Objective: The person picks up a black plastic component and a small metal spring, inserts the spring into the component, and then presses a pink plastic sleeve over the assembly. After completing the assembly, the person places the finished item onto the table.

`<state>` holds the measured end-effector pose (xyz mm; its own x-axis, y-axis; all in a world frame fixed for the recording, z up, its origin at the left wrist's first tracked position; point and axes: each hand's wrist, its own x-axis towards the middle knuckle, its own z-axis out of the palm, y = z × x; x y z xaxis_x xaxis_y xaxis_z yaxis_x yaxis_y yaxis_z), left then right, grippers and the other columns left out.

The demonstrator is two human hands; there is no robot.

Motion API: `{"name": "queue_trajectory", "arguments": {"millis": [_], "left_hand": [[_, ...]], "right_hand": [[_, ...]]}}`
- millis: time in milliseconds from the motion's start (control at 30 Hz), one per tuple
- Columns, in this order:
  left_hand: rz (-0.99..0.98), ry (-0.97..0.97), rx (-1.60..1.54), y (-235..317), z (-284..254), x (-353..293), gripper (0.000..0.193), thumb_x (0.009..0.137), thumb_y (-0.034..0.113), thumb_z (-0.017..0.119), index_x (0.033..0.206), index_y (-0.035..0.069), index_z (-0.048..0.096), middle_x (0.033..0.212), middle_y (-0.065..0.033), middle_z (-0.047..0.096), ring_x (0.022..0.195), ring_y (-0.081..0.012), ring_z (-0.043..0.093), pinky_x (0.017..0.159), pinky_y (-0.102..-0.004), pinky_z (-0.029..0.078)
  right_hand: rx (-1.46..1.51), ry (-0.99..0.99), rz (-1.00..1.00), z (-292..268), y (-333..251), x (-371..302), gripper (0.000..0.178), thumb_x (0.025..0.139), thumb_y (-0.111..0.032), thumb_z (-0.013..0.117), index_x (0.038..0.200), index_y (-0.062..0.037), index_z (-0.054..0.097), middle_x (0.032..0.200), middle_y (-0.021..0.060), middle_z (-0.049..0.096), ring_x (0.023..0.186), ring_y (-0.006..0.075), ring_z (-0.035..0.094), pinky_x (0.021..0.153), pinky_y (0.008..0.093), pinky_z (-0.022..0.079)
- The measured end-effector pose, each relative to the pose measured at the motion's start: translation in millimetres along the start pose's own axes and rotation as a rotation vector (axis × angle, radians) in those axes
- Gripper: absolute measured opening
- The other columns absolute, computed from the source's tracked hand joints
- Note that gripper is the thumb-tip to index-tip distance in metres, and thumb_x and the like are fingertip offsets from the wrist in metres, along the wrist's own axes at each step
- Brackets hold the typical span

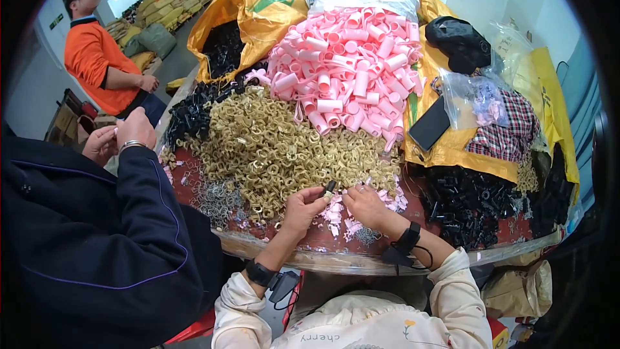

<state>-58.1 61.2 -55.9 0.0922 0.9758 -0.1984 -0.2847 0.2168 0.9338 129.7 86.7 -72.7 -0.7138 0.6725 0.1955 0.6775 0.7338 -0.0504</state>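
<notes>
My left hand pinches a small black plastic part between thumb and fingertips, with a pale bit beside it. Just to its right, my right hand has its fingers bent down at the front edge of a heap of gold-coloured ring-shaped pieces; whatever its fingertips hold is hidden. Small pink plastic pieces lie on the red tabletop between and under my hands. Some grey metal clips rest below my right hand.
Behind the gold heap rises a pile of pink tubular parts. Black parts lie to the right, below a phone on a yellow sack. A co-worker in dark clothing sits close on my left; another person in orange stands beyond.
</notes>
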Motion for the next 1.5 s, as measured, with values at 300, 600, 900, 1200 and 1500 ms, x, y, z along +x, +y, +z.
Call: {"name": "queue_trajectory", "arguments": {"millis": [300, 600, 900, 1200, 1500], "left_hand": [[-0.174, -0.079, -0.173, 14, 23, -15, 0.026, 0.077, 0.002, 0.057, 0.102, -0.001, 0.052, 0.089, -0.0080, 0.060, 0.077, -0.0135, 0.060, 0.065, -0.0230, 0.051], [-0.287, -0.158, -0.323, 11, 33, -20, 0.024, 0.077, 0.002, 0.056, 0.101, 0.000, 0.052, 0.088, -0.0077, 0.059, 0.077, -0.0163, 0.060, 0.067, -0.0255, 0.053], [-0.407, -0.302, -0.529, 5, 35, -21, 0.022, 0.078, 0.002, 0.055, 0.100, 0.001, 0.052, 0.092, -0.0088, 0.058, 0.079, -0.0189, 0.061, 0.067, -0.0255, 0.053], [-0.355, -0.240, -0.442, 7, 50, -31, 0.024, 0.078, 0.000, 0.054, 0.102, 0.001, 0.052, 0.092, -0.0076, 0.058, 0.079, -0.0166, 0.060, 0.069, -0.0257, 0.053], [-0.271, -0.136, -0.460, 2, 52, -33, 0.027, 0.076, 0.000, 0.058, 0.103, -0.001, 0.051, 0.092, -0.0076, 0.058, 0.079, -0.0143, 0.059, 0.068, -0.0233, 0.051]], "right_hand": [[0.978, 0.127, 0.275, -66, -12, -7, 0.005, 0.078, -0.006, 0.050, 0.080, -0.0015, 0.050, 0.067, 0.0125, 0.049, 0.058, 0.0233, 0.051, 0.052, 0.0329, 0.040], [0.829, 0.504, 0.255, -64, -28, -15, 0.008, 0.075, -0.004, 0.056, 0.081, -0.0007, 0.052, 0.063, 0.0093, 0.049, 0.054, 0.0198, 0.050, 0.049, 0.0292, 0.039], [0.550, 0.629, 0.053, -62, -19, -23, 0.013, 0.070, -0.004, 0.061, 0.081, -0.0015, 0.054, 0.064, 0.0075, 0.048, 0.053, 0.0221, 0.049, 0.049, 0.0284, 0.039], [0.677, 0.627, 0.211, -59, -25, -25, 0.006, 0.076, -0.004, 0.055, 0.080, -0.0011, 0.051, 0.061, 0.0094, 0.048, 0.050, 0.0186, 0.047, 0.045, 0.0270, 0.036], [0.914, 0.433, 0.469, -70, -47, -35, 0.017, 0.078, -0.005, 0.052, 0.094, -0.0001, 0.050, 0.066, 0.0135, 0.053, 0.056, 0.0223, 0.055, 0.049, 0.0296, 0.041]]}}
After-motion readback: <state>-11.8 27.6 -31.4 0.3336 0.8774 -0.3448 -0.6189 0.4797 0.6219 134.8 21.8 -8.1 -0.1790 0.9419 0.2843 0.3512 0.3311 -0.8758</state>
